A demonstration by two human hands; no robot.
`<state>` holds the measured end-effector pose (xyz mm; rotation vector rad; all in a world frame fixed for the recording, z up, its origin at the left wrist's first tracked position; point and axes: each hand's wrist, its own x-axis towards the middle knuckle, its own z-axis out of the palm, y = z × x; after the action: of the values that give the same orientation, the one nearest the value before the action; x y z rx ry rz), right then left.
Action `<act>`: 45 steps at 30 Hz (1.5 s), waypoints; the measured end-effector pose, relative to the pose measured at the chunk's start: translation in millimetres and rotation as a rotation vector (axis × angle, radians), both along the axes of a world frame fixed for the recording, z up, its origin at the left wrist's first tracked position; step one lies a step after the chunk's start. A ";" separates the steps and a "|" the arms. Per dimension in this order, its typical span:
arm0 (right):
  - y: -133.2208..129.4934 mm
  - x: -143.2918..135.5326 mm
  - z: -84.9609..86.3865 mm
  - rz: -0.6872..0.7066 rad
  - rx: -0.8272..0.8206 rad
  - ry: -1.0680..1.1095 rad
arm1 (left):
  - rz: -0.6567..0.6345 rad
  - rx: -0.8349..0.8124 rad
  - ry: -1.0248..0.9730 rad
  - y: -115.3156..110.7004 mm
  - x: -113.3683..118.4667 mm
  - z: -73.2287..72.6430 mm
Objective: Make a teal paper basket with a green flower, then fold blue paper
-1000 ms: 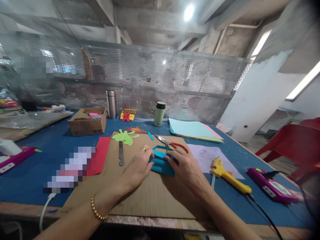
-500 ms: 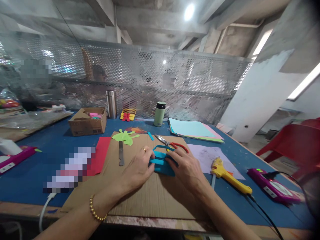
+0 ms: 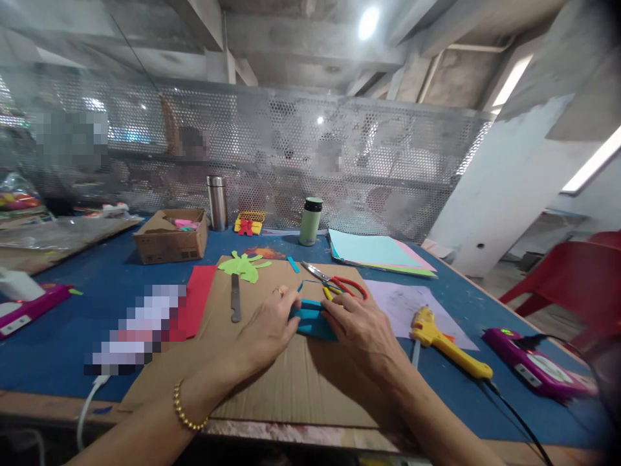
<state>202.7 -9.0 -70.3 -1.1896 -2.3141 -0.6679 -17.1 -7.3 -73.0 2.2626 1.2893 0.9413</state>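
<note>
A folded blue paper piece [image 3: 314, 323] is held between my two hands above the cardboard sheet [image 3: 281, 388]. My left hand [image 3: 274, 317] pinches its left end, a ring on one finger. Gripping the right end, my right hand [image 3: 361, 327] covers that side of the paper, and its thumb is partly hidden. Just behind the hands lie scissors with red handles [image 3: 339, 283] and a small yellow-handled tool [image 3: 332, 292], mostly hidden. Left of my left hand are a metal blade [image 3: 235, 299] and green paper cutouts [image 3: 244, 265].
A yellow glue gun [image 3: 449, 346] lies on lilac paper [image 3: 402, 298] at right, its cord running to the front edge. Purple power strips [image 3: 533, 366] sit at both sides. Behind stand a cardboard box [image 3: 169, 243], a steel flask [image 3: 218, 204], a green bottle [image 3: 310, 223] and coloured sheets [image 3: 373, 249].
The blue paper's upright flaps have tipped and folded down, so it looks flatter between my fingers. Both hands keep their hold in nearly the same place.
</note>
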 end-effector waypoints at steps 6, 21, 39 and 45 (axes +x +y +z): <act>0.8 2.1 -1.8 0.034 0.016 -0.060 | 0.017 0.017 0.010 0.4 0.3 0.3; 8.5 12.6 -3.2 0.106 -0.084 -0.022 | -0.029 0.086 0.014 5.5 -0.7 -7.3; 2.8 2.9 -2.1 0.096 0.014 -0.020 | 0.039 0.170 0.136 11.0 4.1 -19.3; 3.8 2.7 -5.5 0.055 0.027 -0.015 | 0.034 0.180 0.104 8.4 5.6 -15.6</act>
<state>205.5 -5.2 -75.8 -1.1091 -2.3336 -0.6880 -11.5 1.1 -88.7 2.4628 1.3385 1.0005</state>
